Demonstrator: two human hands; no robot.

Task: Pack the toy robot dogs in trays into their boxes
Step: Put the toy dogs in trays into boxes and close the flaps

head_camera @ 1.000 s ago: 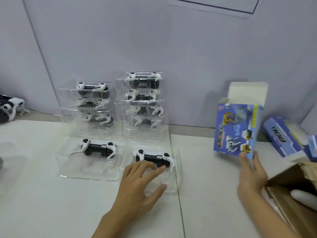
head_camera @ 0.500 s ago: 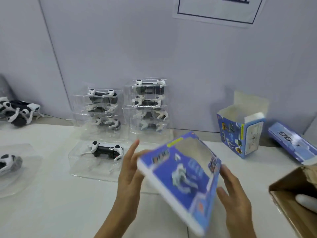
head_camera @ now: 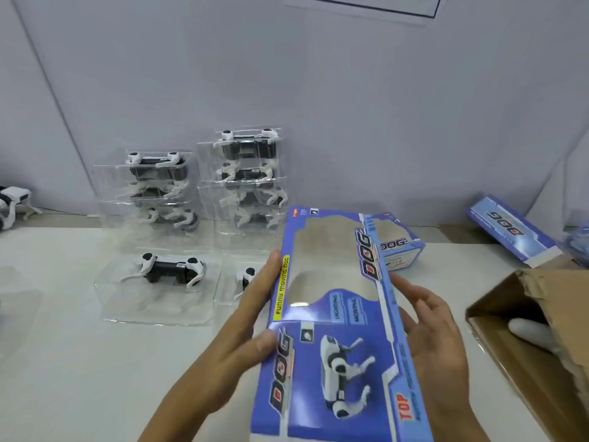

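I hold a blue windowed toy-dog box [head_camera: 334,314] above the table, its printed front facing up and its window showing no toy inside. My left hand [head_camera: 236,339] grips its left edge, thumb on the front face and fingers along the side. My right hand [head_camera: 436,339] lies against the right side wall with fingers fairly straight. A black-and-white robot dog in a clear tray [head_camera: 172,269] lies left of the box. A second trayed dog [head_camera: 245,277] is half hidden behind my left hand.
Two stacks of trayed dogs [head_camera: 159,186] [head_camera: 248,177] stand against the wall. Behind the held box stands another open blue box [head_camera: 398,247], with a flat one [head_camera: 510,231] at the far right. A brown carton [head_camera: 526,346] sits at the right, and a loose dog [head_camera: 12,202] at the far left.
My left hand left the near tray. My right hand left the upright box, which stayed on the table. Both hands now hold a different blue box, turned front-up and brought closer.
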